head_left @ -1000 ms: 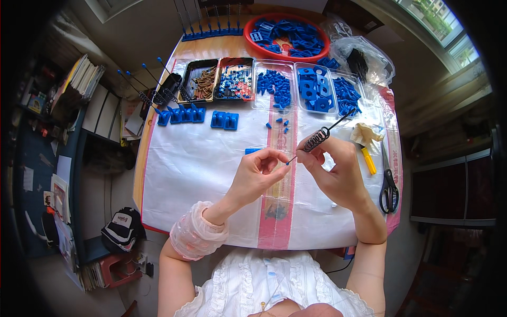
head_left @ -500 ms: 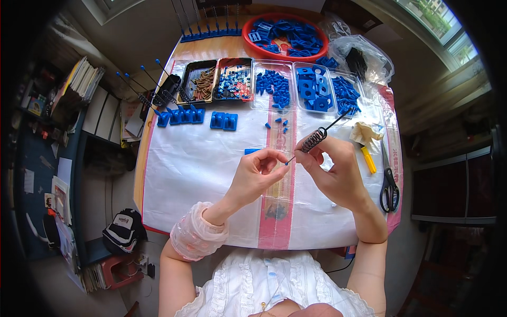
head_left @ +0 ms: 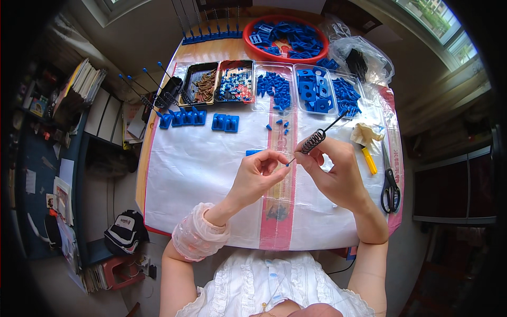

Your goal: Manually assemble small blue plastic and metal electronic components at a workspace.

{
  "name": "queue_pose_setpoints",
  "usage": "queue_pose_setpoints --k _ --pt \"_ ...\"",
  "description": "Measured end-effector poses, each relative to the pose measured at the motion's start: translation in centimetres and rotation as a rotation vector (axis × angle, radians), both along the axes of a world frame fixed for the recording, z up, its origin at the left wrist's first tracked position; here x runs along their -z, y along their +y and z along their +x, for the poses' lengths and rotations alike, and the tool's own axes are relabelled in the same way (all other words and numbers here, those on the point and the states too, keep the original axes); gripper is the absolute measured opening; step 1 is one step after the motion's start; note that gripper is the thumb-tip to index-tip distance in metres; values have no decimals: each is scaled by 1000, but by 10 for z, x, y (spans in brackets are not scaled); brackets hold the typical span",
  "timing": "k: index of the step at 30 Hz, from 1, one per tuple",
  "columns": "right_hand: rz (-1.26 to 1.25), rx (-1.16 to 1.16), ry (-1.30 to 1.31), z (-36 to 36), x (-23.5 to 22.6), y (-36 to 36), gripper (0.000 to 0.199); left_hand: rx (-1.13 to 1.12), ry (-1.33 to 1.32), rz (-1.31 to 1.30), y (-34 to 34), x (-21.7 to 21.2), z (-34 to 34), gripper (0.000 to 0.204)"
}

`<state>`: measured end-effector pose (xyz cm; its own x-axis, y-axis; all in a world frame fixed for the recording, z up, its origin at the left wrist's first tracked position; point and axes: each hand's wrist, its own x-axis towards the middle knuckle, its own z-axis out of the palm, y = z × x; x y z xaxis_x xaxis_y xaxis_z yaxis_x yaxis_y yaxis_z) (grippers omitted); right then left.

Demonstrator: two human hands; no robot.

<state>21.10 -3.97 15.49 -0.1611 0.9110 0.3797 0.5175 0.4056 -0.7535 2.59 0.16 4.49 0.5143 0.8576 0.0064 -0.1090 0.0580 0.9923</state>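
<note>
My right hand (head_left: 338, 171) is closed around a thin black rod with a coil spring (head_left: 314, 140) on it. The rod slants up to the right, its lower end pointing at my left hand (head_left: 257, 174). Thumb and forefinger of that hand pinch a tiny blue cap (head_left: 288, 165) at the rod's lower end; whether the cap sits on the rod cannot be made out. Just behind my left fingers lies a blue bar-like piece (head_left: 253, 152), partly hidden. Farther off on the white sheet are several loose small blue caps (head_left: 285, 125).
Trays of brown screws (head_left: 205, 84), nuts (head_left: 236, 82), blue caps (head_left: 274, 87), blue plates (head_left: 315, 90) and blue wedges (head_left: 346, 95) line the back. Blue bases (head_left: 225, 122) and sprung rods (head_left: 168, 95) stand left. A yellow-handled tool (head_left: 369, 160) and scissors (head_left: 390, 191) lie right. Behind is a red basin (head_left: 248, 45).
The whole view has shifted very slightly. Both hands keep the same hold on the rod and the cap.
</note>
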Motion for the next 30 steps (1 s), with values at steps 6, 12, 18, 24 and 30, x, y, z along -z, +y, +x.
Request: queue_pose_setpoints --k 6,12,18,24,30 --pt "-6 18 -4 0 -3 -1 11 16 19 -10 0 -2 -1 13" --pt "-11 31 9 1 -4 -2 10 24 11 -25 0 -3 -2 14" --pt "-22 40 34 2 -1 -2 10 25 7 -26 0 -3 -1 15" --pt "-1 72 27 4 -5 -4 11 28 11 -32 0 -3 -1 15" --pt "-3 67 37 3 -3 -3 11 24 24 -29 0 -3 -2 15"
